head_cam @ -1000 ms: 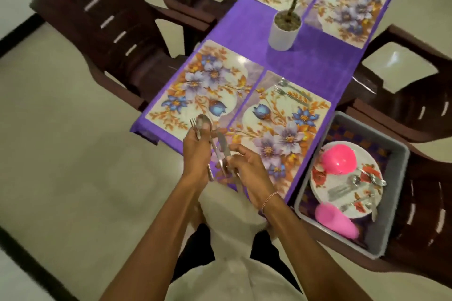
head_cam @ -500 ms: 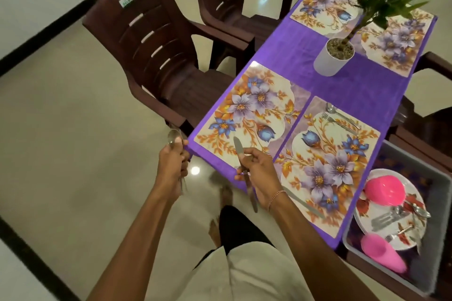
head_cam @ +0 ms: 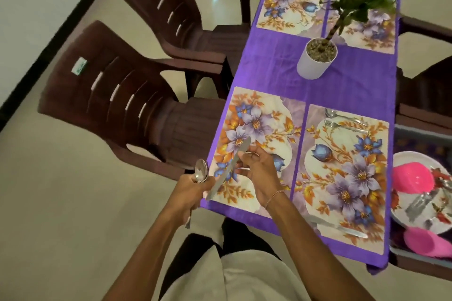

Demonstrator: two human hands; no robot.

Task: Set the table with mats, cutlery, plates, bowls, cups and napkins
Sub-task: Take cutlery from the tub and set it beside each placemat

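Observation:
My right hand (head_cam: 259,173) pinches a steel knife (head_cam: 230,166) and holds it slanted over the near-left floral mat (head_cam: 259,115). Just off the table's near-left corner, my left hand (head_cam: 190,190) grips a spoon (head_cam: 201,173), bowl upward, with a handle sticking out below the fist. The near-right floral mat (head_cam: 347,171) carries a spoon and fork (head_cam: 342,122) at its far edge and a knife (head_cam: 342,228) at its near edge. Two more floral mats (head_cam: 286,0) lie at the far end of the purple tablecloth (head_cam: 269,61).
A white potted plant (head_cam: 316,58) stands mid-table. At the right, a grey bin (head_cam: 401,252) holds a floral plate (head_cam: 411,161), a pink bowl (head_cam: 413,178), a pink cup (head_cam: 425,242) and cutlery. Two brown plastic chairs (head_cam: 117,95) stand left of the table, others to the right.
The view has shifted left along the table. My right hand has carried the knife up over the near-left mat, and my left hand with the spoon has closed in toward the table corner.

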